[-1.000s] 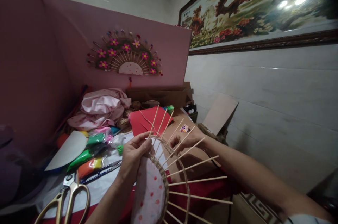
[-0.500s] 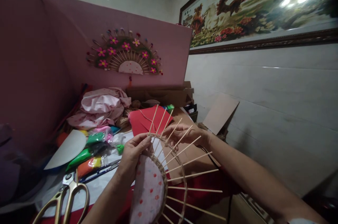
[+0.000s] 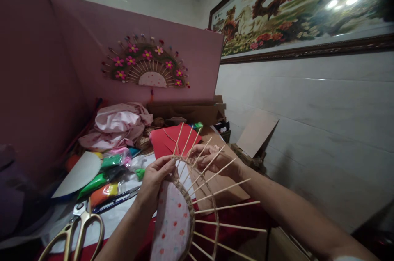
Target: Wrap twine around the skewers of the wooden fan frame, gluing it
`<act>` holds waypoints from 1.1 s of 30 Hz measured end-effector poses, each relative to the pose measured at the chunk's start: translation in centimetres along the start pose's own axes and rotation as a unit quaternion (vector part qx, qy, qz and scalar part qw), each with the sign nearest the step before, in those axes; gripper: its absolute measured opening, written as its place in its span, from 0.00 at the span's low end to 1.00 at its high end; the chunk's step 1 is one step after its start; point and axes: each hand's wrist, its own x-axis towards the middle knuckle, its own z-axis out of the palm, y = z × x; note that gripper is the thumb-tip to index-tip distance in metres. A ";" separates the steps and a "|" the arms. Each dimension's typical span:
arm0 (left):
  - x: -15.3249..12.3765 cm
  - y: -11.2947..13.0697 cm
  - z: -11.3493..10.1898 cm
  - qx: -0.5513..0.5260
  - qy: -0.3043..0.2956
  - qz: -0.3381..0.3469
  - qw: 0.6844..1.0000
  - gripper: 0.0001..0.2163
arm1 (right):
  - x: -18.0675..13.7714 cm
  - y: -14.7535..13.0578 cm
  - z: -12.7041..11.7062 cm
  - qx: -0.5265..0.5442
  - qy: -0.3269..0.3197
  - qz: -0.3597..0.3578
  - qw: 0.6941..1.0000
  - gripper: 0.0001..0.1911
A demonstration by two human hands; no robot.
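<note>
A half-round fan frame is made of a pink dotted cloth half-disc (image 3: 175, 220), braided twine along its curved edge and thin wooden sticks (image 3: 227, 206) spreading outward. My left hand (image 3: 160, 172) pinches the frame's upper end between thumb and fingers, close to the first stick. Farther out, a ring of twine (image 3: 215, 202) runs across the sticks. My right hand (image 3: 215, 158) is behind the upper sticks with bent fingers at the twine, a small loop of it showing by the knuckles. Sticks partly cover its fingertips.
Gold-handled scissors (image 3: 76, 228), blue tweezers (image 3: 117, 200), coloured clay packets (image 3: 104, 193) and a white half-disc (image 3: 78, 172) lie left. Behind are red sheets (image 3: 163, 142), crumpled pink cloth (image 3: 120, 123) and cardboard (image 3: 184, 111). A flowered fan (image 3: 150, 62) hangs on the pink panel.
My right hand has shifted slightly, its wrist lower, and a twine loop now shows by its knuckles. The frame has tilted a little; my left hand keeps its hold.
</note>
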 end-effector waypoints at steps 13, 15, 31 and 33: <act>0.1 0.1 0.0 0.005 0.024 0.009 1.000 0.09 | -3.3 -9.1 0.3 -0.542 0.273 -0.245 0.756 0.09; 0.0 0.0 0.0 0.014 0.023 0.011 1.000 0.10 | -3.1 -8.7 2.4 -0.676 0.211 -0.242 0.664 0.10; 0.1 0.0 0.2 0.009 0.028 0.018 0.999 0.11 | -3.7 -10.2 4.3 -0.231 0.331 -0.395 0.825 0.04; 0.2 -0.1 0.1 0.004 0.030 0.020 0.999 0.11 | -5.3 -11.9 5.6 -0.178 0.368 -0.435 0.802 0.05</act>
